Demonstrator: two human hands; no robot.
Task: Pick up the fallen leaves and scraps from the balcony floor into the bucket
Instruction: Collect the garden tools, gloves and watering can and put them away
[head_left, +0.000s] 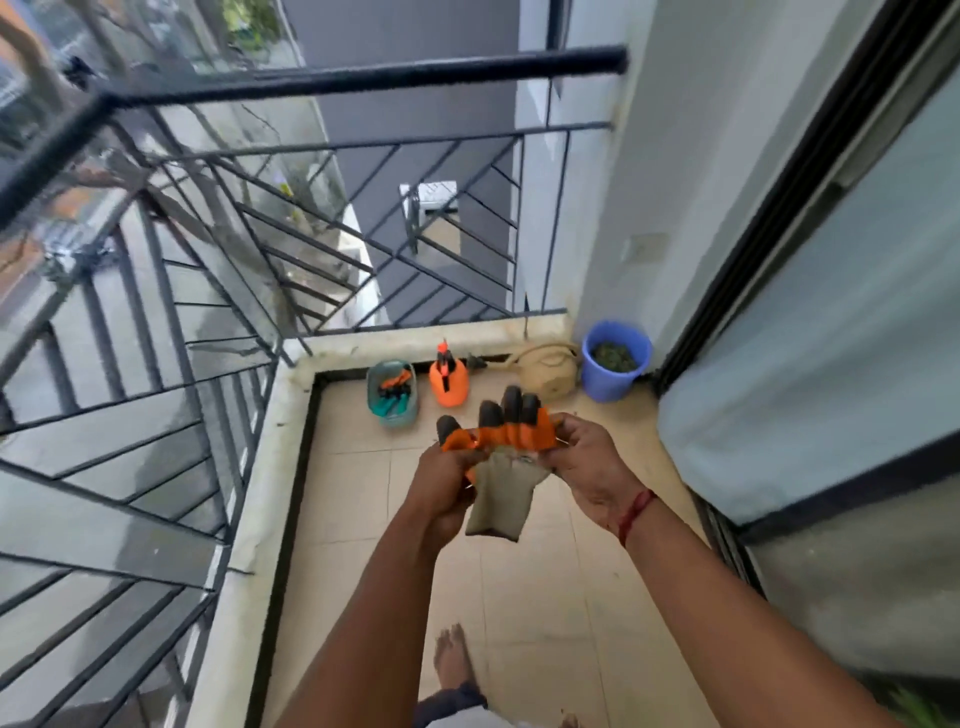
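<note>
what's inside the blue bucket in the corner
The bucket holds a dark green, leafy heap that sits a little below the rim. Single pieces are too small to tell apart, and whatever lies under that top layer is covered.

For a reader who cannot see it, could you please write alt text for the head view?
Two bare hands, left hand and right hand, hold an orange and grey glove over a tiled balcony floor. At the far end stand a blue bucket holding dark leaves, a watering can, an orange sprayer and a tool basket, beside a black railing.
</note>
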